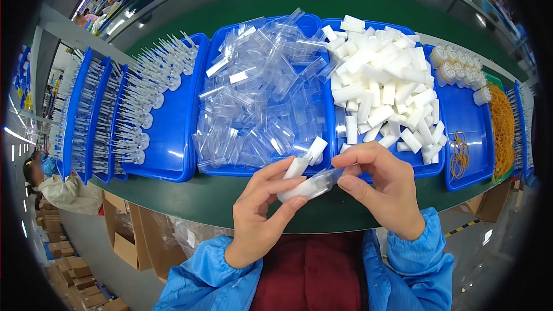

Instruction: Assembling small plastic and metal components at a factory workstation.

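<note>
My left hand (256, 222) is closed on white oblong pieces, with one white piece (296, 167) sticking up between its fingers. A second white piece (300, 190) lies lower, between the thumb and fingers of that hand. At this piece's right end is a clear plastic sleeve (329, 178); I cannot tell how far it covers the piece. The thumb and forefinger of my right hand (385, 187) pinch the sleeve's far end. Both hands are over the near edge of the trays.
A blue tray (201, 95) of clear sleeves stands ahead, beside a tray of white pieces (380, 80). Left are trays of thin-stemmed white parts (147, 101). Rubber bands (459, 155) and small round capped containers (458, 64) occupy a right tray. Open cardboard boxes (129, 233) stand below left.
</note>
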Action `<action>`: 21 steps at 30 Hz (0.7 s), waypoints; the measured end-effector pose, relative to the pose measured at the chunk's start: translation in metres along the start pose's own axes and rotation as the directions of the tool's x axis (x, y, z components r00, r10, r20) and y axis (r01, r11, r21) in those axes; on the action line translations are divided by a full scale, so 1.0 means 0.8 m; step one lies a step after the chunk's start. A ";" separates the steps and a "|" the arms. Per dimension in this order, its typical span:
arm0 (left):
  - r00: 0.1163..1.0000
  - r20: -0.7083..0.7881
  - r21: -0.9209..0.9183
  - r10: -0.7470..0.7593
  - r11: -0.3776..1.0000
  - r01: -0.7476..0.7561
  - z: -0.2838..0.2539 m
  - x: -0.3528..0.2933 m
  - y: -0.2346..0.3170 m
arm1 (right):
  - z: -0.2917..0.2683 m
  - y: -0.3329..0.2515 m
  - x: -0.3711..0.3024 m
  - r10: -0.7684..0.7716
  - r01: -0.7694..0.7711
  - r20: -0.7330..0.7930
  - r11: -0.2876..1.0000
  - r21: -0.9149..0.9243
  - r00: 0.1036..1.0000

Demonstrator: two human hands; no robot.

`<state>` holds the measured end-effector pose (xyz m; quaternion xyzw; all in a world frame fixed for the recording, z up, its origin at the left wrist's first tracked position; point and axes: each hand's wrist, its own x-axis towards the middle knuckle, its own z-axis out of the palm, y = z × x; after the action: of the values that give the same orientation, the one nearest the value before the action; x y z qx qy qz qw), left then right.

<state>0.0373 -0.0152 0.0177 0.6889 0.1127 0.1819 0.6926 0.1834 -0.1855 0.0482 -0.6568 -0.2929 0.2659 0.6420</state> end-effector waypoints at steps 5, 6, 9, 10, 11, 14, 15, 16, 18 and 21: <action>0.999 -0.015 0.029 -0.028 0.999 0.029 0.005 -0.003 -0.001 | 0.002 0.004 -0.003 -0.144 0.139 -0.033 0.983 -0.122 0.989; 1.000 -0.017 0.058 -0.020 0.998 0.021 0.005 -0.003 -0.002 | 0.006 0.009 -0.005 -0.166 0.159 -0.059 0.981 -0.110 0.984; 1.000 -0.015 0.109 0.020 0.994 -0.019 0.006 -0.002 0.002 | 0.014 0.018 -0.011 -0.240 0.220 -0.132 0.964 -0.149 0.962; 0.999 -0.015 0.119 0.036 0.992 -0.034 0.005 -0.001 0.004 | 0.013 0.017 -0.012 -0.242 0.221 -0.112 0.960 -0.172 0.964; 0.999 -0.014 0.144 0.045 0.989 -0.042 0.005 0.000 0.004 | 0.011 0.015 -0.013 -0.242 0.221 -0.092 0.956 -0.195 0.966; 0.997 -0.022 0.232 0.069 0.971 -0.062 0.006 0.002 0.006 | 0.000 0.004 -0.016 -0.141 0.140 0.001 0.981 -0.132 0.990; 0.997 -0.027 0.257 0.074 0.964 -0.065 0.008 0.003 0.009 | -0.002 0.001 -0.016 -0.089 0.092 0.038 0.991 -0.098 0.995; 0.996 -0.032 0.284 0.081 0.957 -0.068 0.010 0.003 0.010 | -0.002 0.002 -0.017 -0.063 0.064 0.015 0.996 -0.063 0.998; 0.996 -0.058 0.271 0.069 0.961 -0.051 0.015 0.003 0.007 | 0.001 0.006 -0.019 -0.010 0.010 -0.025 1.000 0.009 1.000; 0.998 -0.034 0.270 0.045 0.962 -0.034 0.014 0.002 0.004 | 0.012 0.014 -0.020 -0.415 0.354 -0.040 0.818 -0.454 0.909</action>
<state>0.0433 -0.0245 0.0210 0.7749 0.1361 0.1924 0.5865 0.1656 -0.1908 0.0360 -0.7275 -0.4268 0.0122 0.5371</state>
